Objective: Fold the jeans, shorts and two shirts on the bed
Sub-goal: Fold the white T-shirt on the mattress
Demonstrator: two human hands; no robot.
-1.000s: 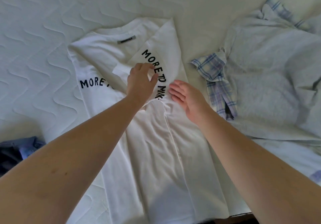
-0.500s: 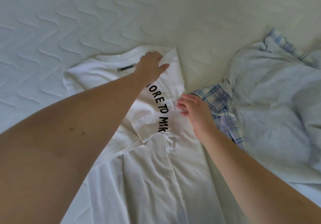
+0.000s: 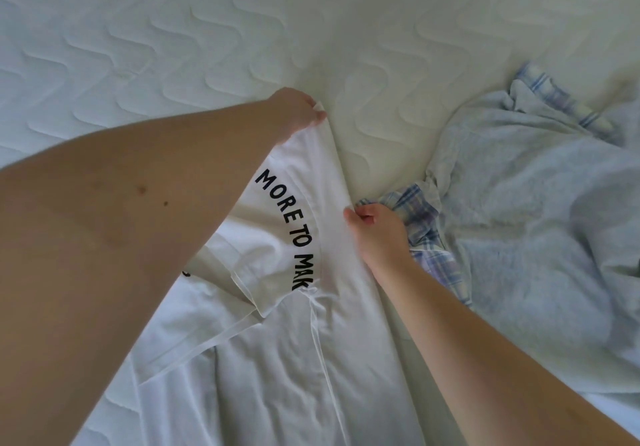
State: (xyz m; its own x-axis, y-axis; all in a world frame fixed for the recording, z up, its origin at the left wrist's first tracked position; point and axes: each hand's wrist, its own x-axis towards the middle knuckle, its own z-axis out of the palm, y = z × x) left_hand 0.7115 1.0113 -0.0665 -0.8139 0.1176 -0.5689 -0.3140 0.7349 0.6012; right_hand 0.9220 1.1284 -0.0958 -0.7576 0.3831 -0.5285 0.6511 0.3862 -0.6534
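A white T-shirt (image 3: pixel 277 359) with black lettering lies on the bed, its right side folded inward. My left hand (image 3: pixel 298 113) pinches the shirt's top corner at the shoulder fold. My right hand (image 3: pixel 377 231) grips the folded right edge about a third of the way down. My left forearm hides the shirt's left half and collar. A light grey garment (image 3: pixel 540 224) lies crumpled to the right, with blue plaid fabric (image 3: pixel 419 217) poking out from under it beside my right hand.
The quilted white mattress (image 3: pixel 173 47) stretches across the far and left side. The grey garment and plaid fabric crowd the right side, close to the shirt's folded edge.
My left hand went from the lettering up to the shirt's top corner and took hold of it. My right hand slid right to the folded edge and closed on it.
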